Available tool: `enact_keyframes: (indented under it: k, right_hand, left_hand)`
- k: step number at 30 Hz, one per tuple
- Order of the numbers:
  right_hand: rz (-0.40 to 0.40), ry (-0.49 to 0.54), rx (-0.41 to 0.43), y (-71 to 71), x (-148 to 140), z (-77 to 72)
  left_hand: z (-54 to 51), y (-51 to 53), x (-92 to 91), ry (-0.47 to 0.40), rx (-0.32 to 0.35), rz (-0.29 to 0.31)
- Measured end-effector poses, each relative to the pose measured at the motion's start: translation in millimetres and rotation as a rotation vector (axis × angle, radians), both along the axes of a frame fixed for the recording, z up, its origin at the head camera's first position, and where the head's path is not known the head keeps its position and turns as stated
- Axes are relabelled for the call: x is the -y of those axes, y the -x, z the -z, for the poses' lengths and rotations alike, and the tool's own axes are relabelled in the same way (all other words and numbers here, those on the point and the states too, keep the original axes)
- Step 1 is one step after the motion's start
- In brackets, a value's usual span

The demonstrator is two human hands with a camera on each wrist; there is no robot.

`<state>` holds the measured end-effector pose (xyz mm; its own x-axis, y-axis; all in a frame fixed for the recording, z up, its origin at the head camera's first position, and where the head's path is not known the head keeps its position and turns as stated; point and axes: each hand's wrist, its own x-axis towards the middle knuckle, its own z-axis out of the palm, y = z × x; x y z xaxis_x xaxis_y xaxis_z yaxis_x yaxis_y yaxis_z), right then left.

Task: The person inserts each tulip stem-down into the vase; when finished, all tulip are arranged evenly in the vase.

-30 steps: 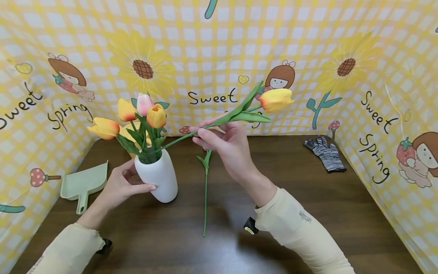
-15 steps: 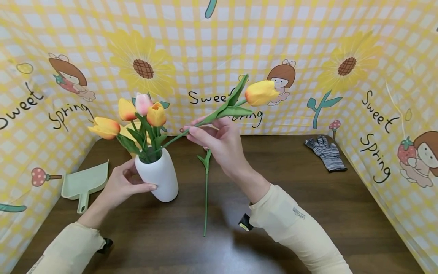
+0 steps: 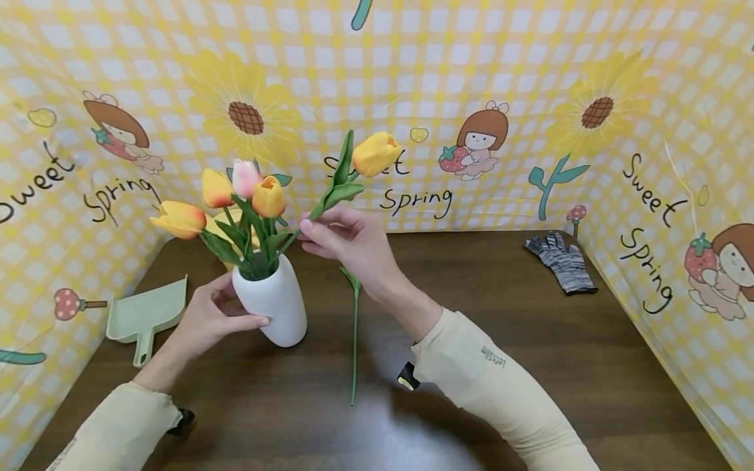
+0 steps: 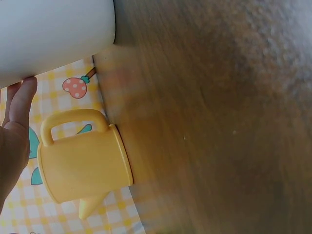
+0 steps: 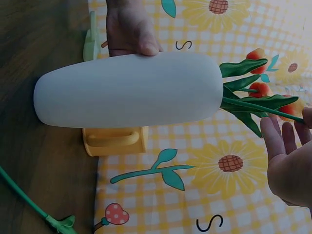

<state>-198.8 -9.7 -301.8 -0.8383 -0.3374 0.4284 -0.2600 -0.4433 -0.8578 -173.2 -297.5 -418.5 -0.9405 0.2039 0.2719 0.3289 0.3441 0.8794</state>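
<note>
A white vase [image 3: 273,304] stands on the table, holding several artificial tulips: orange-yellow ones [image 3: 182,220] and a pink one [image 3: 246,178]. My left hand [image 3: 203,320] holds the vase from the left, its thumb across the front. With thumb and fingertips, my right hand [image 3: 359,252] pinches the stem of a yellow tulip [image 3: 376,155] just to the right of the vase. This stem slants down into the vase mouth, as the right wrist view also shows in the green stem [image 5: 263,108]. Its bloom leans up to the right.
Another tulip stem [image 3: 355,347] lies on the table [image 3: 501,386], its bloom hidden behind my right hand. Behind the vase stands a yellow watering can [image 4: 85,165]. A pale green dustpan [image 3: 147,313] lies at left, a grey knitted glove [image 3: 562,263] at back right. Checked cloth walls surround the table.
My right hand has moved left toward the vase, and the yellow tulip has slid further in and become steeper. The left hand and vase have stayed in place.
</note>
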Motion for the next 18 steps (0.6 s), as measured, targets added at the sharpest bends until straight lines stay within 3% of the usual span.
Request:
enact_keyframes:
  k: [12,18]
  right_hand:
    - [-0.086,-0.126,-0.018,2.2,10.3,17.6]
    - [-0.051,-0.291,-0.043,4.3,18.3,22.9]
  left_hand:
    - [-0.7,-0.3,-0.5,0.009,0.002,-0.016]
    - [-1.6,-1.1,-0.3,0.027,0.015,-0.018]
